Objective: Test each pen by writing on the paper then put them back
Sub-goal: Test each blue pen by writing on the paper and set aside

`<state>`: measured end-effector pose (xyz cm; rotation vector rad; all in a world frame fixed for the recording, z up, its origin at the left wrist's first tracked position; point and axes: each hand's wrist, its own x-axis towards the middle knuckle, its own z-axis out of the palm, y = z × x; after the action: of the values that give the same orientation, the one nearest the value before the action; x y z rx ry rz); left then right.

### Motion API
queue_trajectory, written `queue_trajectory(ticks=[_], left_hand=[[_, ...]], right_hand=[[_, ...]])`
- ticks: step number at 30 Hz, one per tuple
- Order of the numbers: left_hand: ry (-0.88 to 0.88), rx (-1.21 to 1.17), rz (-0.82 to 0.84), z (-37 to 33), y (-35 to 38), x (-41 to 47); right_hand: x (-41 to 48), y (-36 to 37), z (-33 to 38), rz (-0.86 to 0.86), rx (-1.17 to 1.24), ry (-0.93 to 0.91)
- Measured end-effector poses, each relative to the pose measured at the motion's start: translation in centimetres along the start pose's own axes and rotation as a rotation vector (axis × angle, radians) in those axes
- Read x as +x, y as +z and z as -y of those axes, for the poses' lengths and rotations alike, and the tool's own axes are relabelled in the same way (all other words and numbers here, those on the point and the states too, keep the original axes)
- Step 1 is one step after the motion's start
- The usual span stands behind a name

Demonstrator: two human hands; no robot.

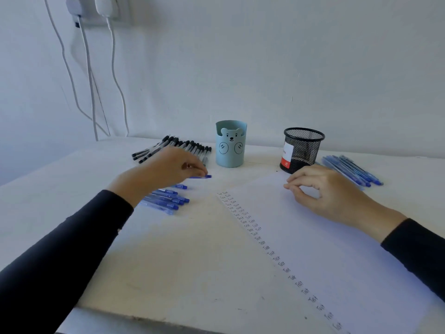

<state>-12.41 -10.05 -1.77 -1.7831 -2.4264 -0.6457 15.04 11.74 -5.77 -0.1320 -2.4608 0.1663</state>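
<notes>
My left hand (168, 171) pinches a blue pen (203, 176) by its end, just above a row of blue pens (168, 198) lying on the table left of the paper. The white paper (313, 237) lies slanted on the right, with a column of handwritten "Test" words down its left edge. My right hand (322, 189) rests on the paper's upper part, fingers loosely curled with thumb near forefinger, holding nothing. A second group of blue pens (354, 169) lies at the far right. Black pens (178, 147) lie in a row at the back left.
A light-blue bear pen cup (230, 150) and a black mesh pen cup (302, 150) stand at the back of the white table (180, 261), near the wall. White cables (91, 92) hang down the wall at the left. The table's front edge runs along the bottom.
</notes>
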Motion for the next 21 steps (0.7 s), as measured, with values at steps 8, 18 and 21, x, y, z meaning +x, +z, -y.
queue_trajectory(ticks=[8,18,21], left_hand=[[0.281,-0.291,0.005,-7.1,5.6,0.1],[0.012,-0.085,-0.1,0.3,2.4,0.8],[0.039,-0.079,-0.037,-0.2,2.5,0.8]], right_hand=[[-0.1,-0.2,0.2,0.057,0.1,0.153],[0.6,-0.8,4.4,0.356,0.375,0.273],[1.1,-2.6,3.7,0.223,0.911,0.534]])
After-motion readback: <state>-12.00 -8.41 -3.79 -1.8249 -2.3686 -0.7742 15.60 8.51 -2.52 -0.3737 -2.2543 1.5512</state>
